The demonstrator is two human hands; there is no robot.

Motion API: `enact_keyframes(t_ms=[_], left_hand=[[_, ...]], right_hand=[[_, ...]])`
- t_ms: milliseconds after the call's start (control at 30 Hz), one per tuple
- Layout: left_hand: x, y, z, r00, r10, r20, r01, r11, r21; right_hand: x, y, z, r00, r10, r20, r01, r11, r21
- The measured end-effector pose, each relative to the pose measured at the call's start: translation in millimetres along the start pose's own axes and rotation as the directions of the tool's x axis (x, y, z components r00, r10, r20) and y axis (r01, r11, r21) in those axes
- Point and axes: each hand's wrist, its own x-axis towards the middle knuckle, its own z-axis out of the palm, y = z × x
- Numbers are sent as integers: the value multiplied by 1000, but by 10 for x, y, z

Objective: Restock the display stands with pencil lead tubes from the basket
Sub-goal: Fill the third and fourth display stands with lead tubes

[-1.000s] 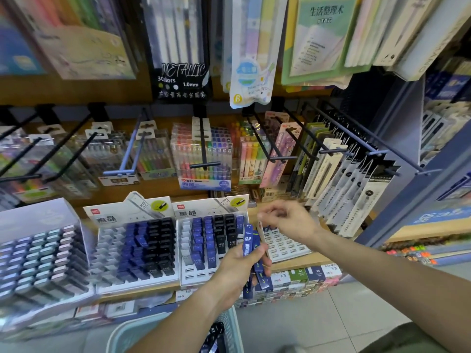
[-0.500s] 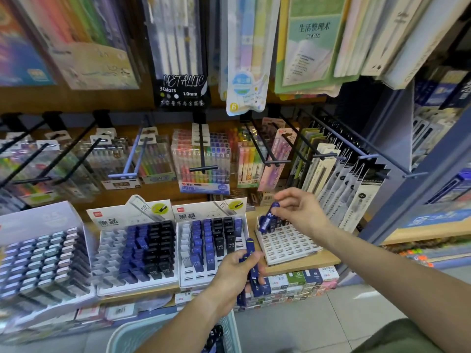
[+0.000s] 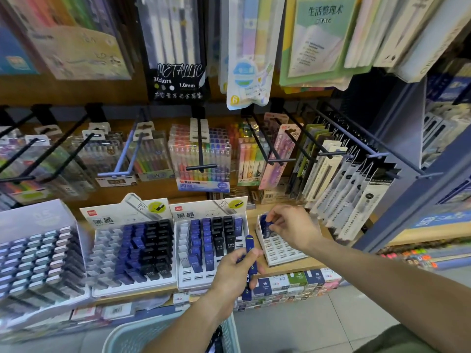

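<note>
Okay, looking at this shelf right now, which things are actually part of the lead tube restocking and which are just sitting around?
Part of the job:
- right hand, pinching a blue lead tube over the white stand
- left hand, holding spare blue tubes
- middle stand, partly filled
- basket

Just there:
- hanging pen packs
- metallic pen pack
- grey-lidded box display

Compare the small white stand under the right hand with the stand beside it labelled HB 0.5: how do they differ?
The small white stand is almost empty; the HB 0.5 stand holds rows of blue and black tubes. The small one shows no header card; the HB one has a printed one. Both are white slotted trays on the wooden shelf.
</note>
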Motion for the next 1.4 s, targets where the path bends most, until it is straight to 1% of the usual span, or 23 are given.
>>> enact_keyframes(t_ms=[167, 333, 433, 467, 500, 533, 567, 600, 633, 667, 700, 767, 833, 933, 1000, 1100, 1167, 1267, 1333, 1400], left_hand=[[8, 0, -36, 1000, 17, 11, -17, 1000, -12], [-29, 14, -47, 999, 30, 27, -31, 1000, 7], [-47, 29, -55, 999, 37, 36, -37, 999, 23], [-54, 38, -55, 998, 42, 43, -44, 999, 30], [-59, 46, -65, 998, 49, 48, -50, 998, 36], [-64, 48, -76, 997, 54, 51, -56, 998, 42], [-68, 50, -83, 996, 63, 55, -65, 997, 50], [-75, 49, -87, 996, 72, 59, -75, 995, 58], [-82, 49, -87, 995, 82, 61, -85, 994, 64], [-90, 53, -82, 994, 90, 63, -94, 993, 66], [-94, 48, -75, 993, 99, 63, -103, 992, 66], [-107, 37, -50, 992, 110, 60, -113, 993, 46], [-106, 6, -37, 995, 85, 46, -84, 996, -15], [-117, -17, -26, 998, 47, 33, -44, 994, -99], [-128, -6, 1, 998, 63, -4, -63, 988, -140], [-106, 1, 64, 991, 47, -126, -65, 988, -142], [-78, 2, 110, 985, 39, -169, -61, 990, -129], [-42, 5, 169, 984, 43, -171, -60, 993, -100], [-5, -18, 196, 981, 24, -190, -40, 996, -79], [42, -28, 222, 975, -45, -219, 18, 992, -126]], right_hand=[[23, 8, 81, 999, 22, 26, -22, 1000, -17], [43, 44, 130, 999, 35, -18, -37, 993, -110], [27, -33, 75, 998, 13, -63, -22, 989, -146], [19, -75, 35, 994, 16, -105, -28, 993, -118], [-2, -146, -16, 990, 33, -140, -37, 999, -30], [-28, -213, -61, 989, 71, -130, -54, 990, 127], [-60, -275, -106, 993, 112, -35, -95, 942, 321], [-104, -333, -137, 985, 117, 126, -164, 857, 488], [-151, -361, -146, 960, 85, 268, -227, 794, 564], [-191, -366, -147, 935, 45, 351, -253, 778, 574], [-216, -353, -142, 924, 21, 382, -255, 779, 573], [-224, -301, -153, 933, 32, 358, -259, 750, 609], [-220, -245, -201, 940, 49, 337, -277, 686, 673], [-271, -185, -262, 934, 58, 354, -317, 597, 737], [-307, -180, -283, 923, 81, 376, -356, 547, 758], [-330, -186, -321, 909, 90, 408, -394, 507, 767], [-352, -176, -330, 907, 76, 414, -393, 506, 767], [-368, -167, -314, 921, 76, 382, -359, 547, 756], [-344, -131, -321, 934, 127, 335, -346, 561, 752], [-299, -17, -350, 943, 248, 221, -327, 583, 743]])
